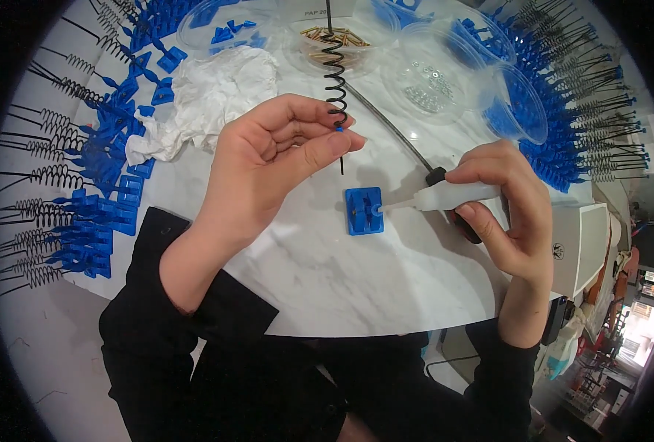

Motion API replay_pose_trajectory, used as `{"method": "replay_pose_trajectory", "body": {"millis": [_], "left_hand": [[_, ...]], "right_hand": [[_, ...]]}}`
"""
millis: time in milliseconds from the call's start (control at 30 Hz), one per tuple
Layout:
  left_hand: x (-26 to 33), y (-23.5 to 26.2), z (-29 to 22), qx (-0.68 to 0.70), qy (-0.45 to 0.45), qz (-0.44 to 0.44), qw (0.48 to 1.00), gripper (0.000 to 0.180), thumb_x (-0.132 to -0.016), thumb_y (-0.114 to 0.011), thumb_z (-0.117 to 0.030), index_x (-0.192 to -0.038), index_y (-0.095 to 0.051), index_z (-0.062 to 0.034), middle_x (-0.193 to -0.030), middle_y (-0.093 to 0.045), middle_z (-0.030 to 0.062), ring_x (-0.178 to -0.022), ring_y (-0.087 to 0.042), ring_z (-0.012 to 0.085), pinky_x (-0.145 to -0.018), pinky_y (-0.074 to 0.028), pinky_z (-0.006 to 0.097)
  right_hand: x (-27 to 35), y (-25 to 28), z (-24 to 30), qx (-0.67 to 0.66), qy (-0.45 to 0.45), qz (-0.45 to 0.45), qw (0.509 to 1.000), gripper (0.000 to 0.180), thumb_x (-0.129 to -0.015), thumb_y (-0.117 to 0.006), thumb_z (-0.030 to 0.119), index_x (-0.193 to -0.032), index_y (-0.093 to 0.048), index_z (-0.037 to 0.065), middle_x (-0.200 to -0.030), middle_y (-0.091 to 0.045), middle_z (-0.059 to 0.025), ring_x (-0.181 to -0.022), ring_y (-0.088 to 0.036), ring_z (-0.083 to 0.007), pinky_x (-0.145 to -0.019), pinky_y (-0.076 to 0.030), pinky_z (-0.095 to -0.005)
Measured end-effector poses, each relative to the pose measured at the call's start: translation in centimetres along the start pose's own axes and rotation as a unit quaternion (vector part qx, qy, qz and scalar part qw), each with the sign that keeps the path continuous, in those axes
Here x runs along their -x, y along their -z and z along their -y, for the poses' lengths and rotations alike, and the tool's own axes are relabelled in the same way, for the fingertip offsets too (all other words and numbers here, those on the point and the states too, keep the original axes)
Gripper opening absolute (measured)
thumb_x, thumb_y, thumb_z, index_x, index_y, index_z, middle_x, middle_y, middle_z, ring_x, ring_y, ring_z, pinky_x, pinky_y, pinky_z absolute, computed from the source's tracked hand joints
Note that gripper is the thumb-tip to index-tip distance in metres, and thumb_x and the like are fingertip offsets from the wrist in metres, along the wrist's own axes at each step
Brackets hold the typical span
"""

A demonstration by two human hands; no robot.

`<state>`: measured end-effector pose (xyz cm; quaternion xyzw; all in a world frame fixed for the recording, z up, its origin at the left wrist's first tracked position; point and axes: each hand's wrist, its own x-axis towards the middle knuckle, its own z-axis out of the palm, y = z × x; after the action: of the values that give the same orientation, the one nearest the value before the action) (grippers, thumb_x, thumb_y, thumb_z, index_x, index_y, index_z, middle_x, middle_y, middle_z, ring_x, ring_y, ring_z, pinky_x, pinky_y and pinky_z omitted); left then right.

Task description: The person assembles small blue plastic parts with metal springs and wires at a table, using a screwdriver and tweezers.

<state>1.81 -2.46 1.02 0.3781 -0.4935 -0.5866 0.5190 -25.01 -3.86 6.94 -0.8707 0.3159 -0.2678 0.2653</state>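
Note:
My left hand (pixel 275 147) pinches a black coiled wire spring (pixel 334 70) near its lower end. The spring stands upright, with a small blue piece at the fingertips and a straight wire end pointing down. In my right hand (pixel 515 206) is a white squeeze bottle (pixel 456 196), its thin nozzle pointing left. The nozzle tip meets the right part of a small square blue plastic base (pixel 364 211) lying on the table. A long screwdriver (pixel 389 127) runs diagonally behind the bottle. Its dark handle is partly hidden by the bottle and my right fingers.
Finished-looking blue bases with springs (pixel 84 184) crowd the left edge. More blue parts with coils (pixel 562 110) line the right. Behind are crumpled white tissue (pixel 220 92), a tub of brass-coloured pins (pixel 334 44) and a tub of small clear or metallic pieces (pixel 426 85). A white box (pixel 581 247) stands right.

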Motion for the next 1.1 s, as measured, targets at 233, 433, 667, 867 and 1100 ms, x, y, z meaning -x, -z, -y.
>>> {"method": "replay_pose_trajectory", "body": {"millis": [233, 433, 667, 867, 1100], "left_hand": [[-0.12, 0.12, 0.27, 0.008, -0.004, 0.003, 1.0, 0.023, -0.088, -0.067, -0.007, -0.109, -0.06, -0.0026, -0.105, -0.067, 0.0089, -0.1, -0.067, 0.0205, -0.086, -0.049, 0.028], [0.04, 0.03, -0.09, 0.013, 0.003, 0.001, 1.0, 0.023, -0.088, -0.067, -0.008, -0.109, -0.06, -0.003, -0.105, -0.067, 0.009, -0.1, -0.067, 0.0201, -0.085, -0.049, 0.028], [-0.02, 0.09, -0.07, 0.009, 0.007, 0.005, 1.0, 0.023, -0.088, -0.067, -0.007, -0.109, -0.06, -0.0025, -0.103, -0.068, 0.0103, -0.1, -0.066, 0.0194, -0.086, -0.049, 0.028], [0.07, -0.05, -0.19, 0.0, 0.004, 0.002, 1.0, 0.022, -0.088, -0.067, -0.007, -0.109, -0.06, -0.0023, -0.102, -0.068, 0.0101, -0.1, -0.067, 0.0196, -0.087, -0.049, 0.028], [0.0, 0.02, -0.07, 0.008, 0.011, -0.002, 1.0, 0.023, -0.088, -0.067, -0.008, -0.109, -0.061, -0.0026, -0.103, -0.068, 0.0097, -0.099, -0.067, 0.0196, -0.087, -0.049, 0.028]], "right_hand": [[0.02, -0.19, 0.07, 0.007, 0.001, -0.007, 1.0, 0.026, -0.073, -0.066, 0.003, -0.098, -0.063, -0.003, -0.095, -0.061, -0.0154, -0.088, -0.058, -0.0263, -0.077, -0.044, -0.0322], [-0.16, -0.11, 0.25, 0.018, 0.021, -0.014, 1.0, 0.026, -0.073, -0.067, 0.0, -0.099, -0.065, -0.001, -0.095, -0.061, -0.014, -0.085, -0.059, -0.0238, -0.072, -0.046, -0.0293], [-0.22, -0.12, 0.31, 0.025, 0.029, -0.015, 0.999, 0.027, -0.073, -0.067, -0.003, -0.1, -0.066, 0.0, -0.095, -0.062, -0.0126, -0.083, -0.061, -0.0218, -0.068, -0.048, -0.0264], [-0.14, -0.12, 0.46, 0.025, 0.028, -0.015, 0.999, 0.028, -0.072, -0.068, -0.004, -0.1, -0.066, 0.0, -0.095, -0.062, -0.0128, -0.083, -0.061, -0.0227, -0.068, -0.048, -0.0267], [-0.24, -0.23, 0.34, 0.033, 0.032, -0.014, 0.999, 0.028, -0.072, -0.068, -0.003, -0.1, -0.066, 0.0, -0.095, -0.062, -0.0128, -0.084, -0.061, -0.0236, -0.07, -0.048, -0.0277]]}}
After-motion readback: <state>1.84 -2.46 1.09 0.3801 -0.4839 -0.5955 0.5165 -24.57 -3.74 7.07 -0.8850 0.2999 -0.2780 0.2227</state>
